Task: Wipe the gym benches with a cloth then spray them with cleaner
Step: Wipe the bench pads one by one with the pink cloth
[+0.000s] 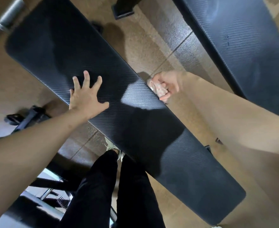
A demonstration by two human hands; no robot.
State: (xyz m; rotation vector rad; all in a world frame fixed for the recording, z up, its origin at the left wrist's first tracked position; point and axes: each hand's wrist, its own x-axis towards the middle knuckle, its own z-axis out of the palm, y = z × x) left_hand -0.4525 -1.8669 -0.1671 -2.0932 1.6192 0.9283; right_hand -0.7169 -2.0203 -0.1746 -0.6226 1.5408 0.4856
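Note:
A long black padded gym bench (135,125) runs diagonally from upper left to lower right. My left hand (86,94) lies flat on its near side with fingers spread. My right hand (166,84) grips a crumpled pale cloth (158,88) and holds it against the bench's far edge. A second black bench (244,46) lies at the upper right. No spray bottle is in view.
A silver barbell end (5,18) sticks in at the top left. Black bench feet (123,9) and frame parts (28,116) stand on the brown rubber floor (152,38). My legs in black trousers (112,191) stand beside the bench.

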